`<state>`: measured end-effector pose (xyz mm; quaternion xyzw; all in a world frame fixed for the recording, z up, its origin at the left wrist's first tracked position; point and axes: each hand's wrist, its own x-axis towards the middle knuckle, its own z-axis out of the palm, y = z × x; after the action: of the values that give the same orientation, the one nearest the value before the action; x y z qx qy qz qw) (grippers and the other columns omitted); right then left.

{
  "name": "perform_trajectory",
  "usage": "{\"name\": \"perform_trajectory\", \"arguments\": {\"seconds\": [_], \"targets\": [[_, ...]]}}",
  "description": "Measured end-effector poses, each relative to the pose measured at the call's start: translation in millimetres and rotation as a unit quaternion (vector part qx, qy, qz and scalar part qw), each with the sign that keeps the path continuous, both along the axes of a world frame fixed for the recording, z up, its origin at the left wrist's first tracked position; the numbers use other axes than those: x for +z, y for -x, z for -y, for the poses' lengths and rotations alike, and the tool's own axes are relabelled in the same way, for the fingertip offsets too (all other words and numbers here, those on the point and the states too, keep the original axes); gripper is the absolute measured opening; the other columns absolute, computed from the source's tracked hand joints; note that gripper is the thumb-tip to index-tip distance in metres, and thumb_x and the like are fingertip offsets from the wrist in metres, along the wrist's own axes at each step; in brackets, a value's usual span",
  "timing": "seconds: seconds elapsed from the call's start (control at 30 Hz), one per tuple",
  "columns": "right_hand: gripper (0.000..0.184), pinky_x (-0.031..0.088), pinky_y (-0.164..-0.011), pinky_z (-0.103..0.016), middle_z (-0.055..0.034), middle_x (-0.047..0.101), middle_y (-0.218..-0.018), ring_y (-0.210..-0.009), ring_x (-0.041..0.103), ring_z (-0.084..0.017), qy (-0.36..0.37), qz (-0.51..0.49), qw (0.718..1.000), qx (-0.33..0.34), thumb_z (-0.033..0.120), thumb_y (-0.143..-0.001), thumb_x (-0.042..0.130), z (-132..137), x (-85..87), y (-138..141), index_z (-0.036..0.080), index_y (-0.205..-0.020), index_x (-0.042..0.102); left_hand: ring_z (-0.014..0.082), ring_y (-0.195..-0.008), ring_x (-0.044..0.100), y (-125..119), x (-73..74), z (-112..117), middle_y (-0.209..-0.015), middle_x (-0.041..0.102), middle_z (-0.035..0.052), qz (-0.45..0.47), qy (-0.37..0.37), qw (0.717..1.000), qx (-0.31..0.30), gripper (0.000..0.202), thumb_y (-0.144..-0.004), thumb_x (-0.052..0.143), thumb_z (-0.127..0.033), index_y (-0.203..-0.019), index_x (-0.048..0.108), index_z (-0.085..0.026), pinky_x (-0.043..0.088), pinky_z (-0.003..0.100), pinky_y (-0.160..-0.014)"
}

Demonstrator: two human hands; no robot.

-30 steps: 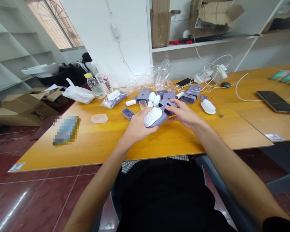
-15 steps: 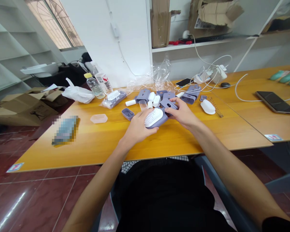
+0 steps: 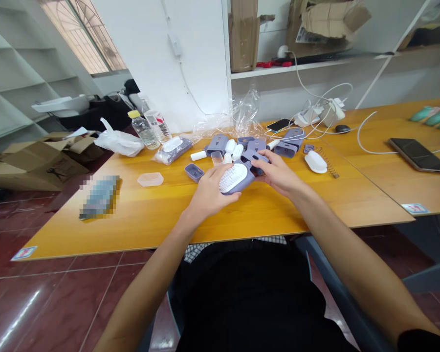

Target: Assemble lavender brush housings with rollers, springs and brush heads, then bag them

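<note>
My left hand point(image 3: 207, 194) is wrapped round a purple brush with white bristles point(image 3: 234, 178), held just above the wooden table point(image 3: 161, 215). My right hand point(image 3: 278, 174) grips a purple plastic part point(image 3: 254, 159) at the brush's far end, fingers curled on it. Behind the hands lies a cluster of several purple housings point(image 3: 217, 143) and white cylinders point(image 3: 231, 146).
A small purple tray point(image 3: 194, 172) and a clear lid point(image 3: 150, 180) lie left of the hands. A white oval piece point(image 3: 315, 161) and a spring point(image 3: 330, 164) lie to the right. Two bottles point(image 3: 143, 129), a plastic bag point(image 3: 118, 142), cables point(image 3: 322, 110) and a phone point(image 3: 420, 154) ring the table.
My right hand lifted the purple part slightly toward the cluster, then settled back against the brush's end. My left hand has kept its grip on the brush almost still.
</note>
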<state>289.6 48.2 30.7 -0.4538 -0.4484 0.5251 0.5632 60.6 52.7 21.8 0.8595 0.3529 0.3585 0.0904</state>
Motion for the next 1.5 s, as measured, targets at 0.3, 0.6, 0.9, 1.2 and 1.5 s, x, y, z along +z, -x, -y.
{"name": "perform_trajectory", "arguments": {"seconds": [0.3, 0.6, 0.9, 1.2, 1.5], "targets": [[0.035, 0.061, -0.076, -0.037, 0.0022, 0.065, -0.091, -0.084, 0.062, -0.018, -0.012, 0.007, 1.0, 0.007, 0.038, -0.075, 0.081, 1, 0.7, 1, 0.027, -0.099, 0.058, 0.035, -0.133, 0.067, -1, 2.7, 2, -0.148, 0.068, 0.0123, -0.005, 0.03, 0.999, 0.014, 0.077, -0.077, 0.089, -0.028, -0.147, 0.057, -0.022, 0.052, 0.053, -0.118], [0.041, 0.059, -0.07, -0.033, 0.0033, 0.065, -0.093, -0.082, 0.06, -0.017, -0.004, 0.002, 1.0, 0.017, 0.04, -0.073, 0.084, 1, -0.3, -1, 0.029, -0.101, 0.056, 0.0349, -0.133, 0.067, -1, 2.1, 2, -0.148, 0.067, 0.0116, -0.008, 0.033, 0.999, 0.014, 0.077, -0.077, 0.089, -0.028, -0.147, 0.057, -0.024, 0.051, 0.055, -0.118], [0.049, 0.056, -0.069, -0.03, 0.0051, 0.064, -0.087, -0.08, 0.06, -0.016, -0.003, -0.01, 1.0, 0.012, 0.036, -0.067, 0.088, 1, -0.8, -3, 0.029, -0.101, 0.053, 0.0333, -0.133, 0.066, -2, 2.4, 4, -0.148, 0.067, 0.0124, -0.006, 0.022, 1.0, -0.002, 0.076, -0.077, 0.089, -0.025, -0.146, 0.058, -0.022, 0.051, 0.053, -0.119], [0.045, 0.053, -0.068, -0.032, 0.0042, 0.061, -0.089, -0.077, 0.058, -0.017, -0.04, 0.037, 0.998, -0.013, 0.039, -0.071, 0.082, -2, -8.4, 2, 0.03, -0.099, 0.049, 0.034, -0.133, 0.067, -3, 3.9, 5, -0.147, 0.068, 0.0126, -0.008, 0.024, 1.0, 0.004, 0.078, -0.075, 0.09, -0.023, -0.146, 0.058, -0.022, 0.051, 0.054, -0.119], [0.04, 0.053, -0.07, -0.035, 0.0025, 0.058, -0.09, -0.079, 0.054, -0.019, -0.078, 0.116, 0.99, -0.027, 0.046, -0.076, 0.079, -6, -15.9, 0, 0.029, -0.098, 0.05, 0.0344, -0.134, 0.067, -4, 4.1, 6, -0.148, 0.068, 0.014, -0.005, 0.038, 0.999, 0.012, 0.078, -0.075, 0.09, -0.025, -0.147, 0.059, -0.022, 0.051, 0.055, -0.119]]}}
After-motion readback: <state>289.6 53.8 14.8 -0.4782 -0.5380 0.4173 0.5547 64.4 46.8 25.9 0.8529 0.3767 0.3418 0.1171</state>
